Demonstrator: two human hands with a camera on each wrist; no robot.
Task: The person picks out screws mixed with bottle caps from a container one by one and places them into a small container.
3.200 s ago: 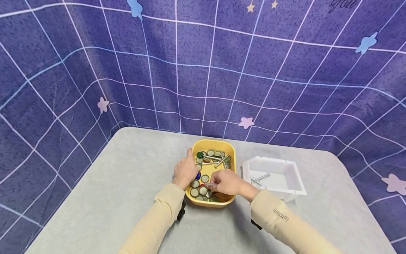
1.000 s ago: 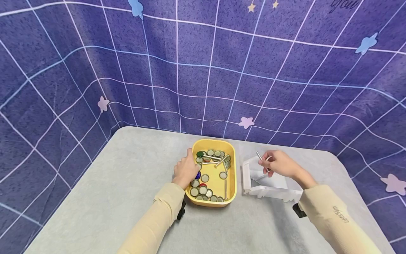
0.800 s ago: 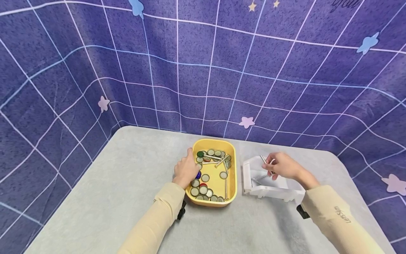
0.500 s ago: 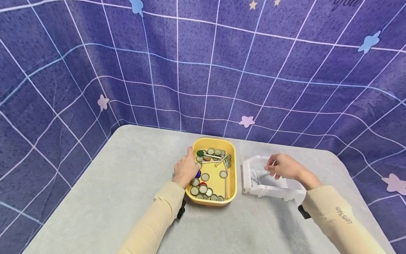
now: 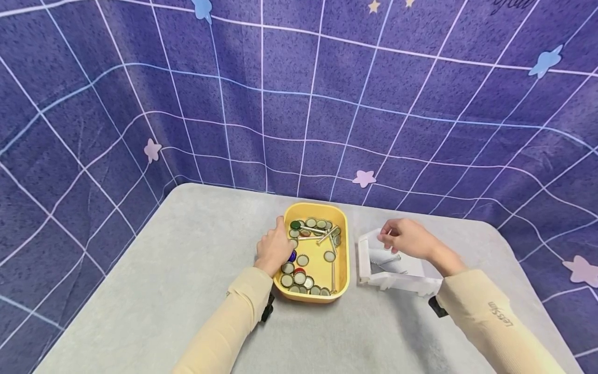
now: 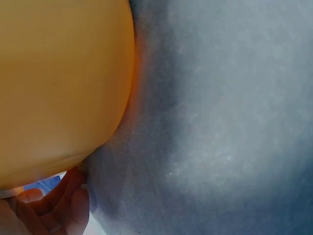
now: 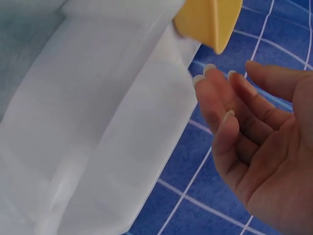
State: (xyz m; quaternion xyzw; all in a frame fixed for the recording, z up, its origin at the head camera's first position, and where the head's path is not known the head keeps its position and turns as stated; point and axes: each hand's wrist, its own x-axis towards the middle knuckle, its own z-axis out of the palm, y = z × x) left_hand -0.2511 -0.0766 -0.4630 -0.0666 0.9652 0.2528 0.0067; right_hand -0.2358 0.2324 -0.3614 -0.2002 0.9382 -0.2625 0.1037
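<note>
My left hand [image 5: 272, 250] grips the left rim of a yellow plastic tub [image 5: 346, 249], thumb over the edge; in the left wrist view its curled fingers [image 6: 73, 200] press against the outer wall. Inside the tub lie many bottle caps [image 5: 302, 260], mostly pale side up, with a green, a blue and a red one among them. Several long metal screws [image 5: 333, 278] lie there too. Over the white bin [image 5: 402, 283] hovers my right hand [image 5: 408, 240], fingers loosely bent. The right wrist view shows nothing between its fingers. Some screws [image 5: 391, 260] lie in the white bin, partly hidden by the hand.
Both containers stand on a grey table [image 5: 201, 259], the white bin right of the tub with a narrow gap between them. A purple-blue curtain [image 5: 289, 104] with grid lines and stars hangs behind and at both sides.
My right hand took a screw from the yellow tub, carried it right and let it go into the white bin. It has since risen slightly leftward. My left hand has stayed on the tub.
</note>
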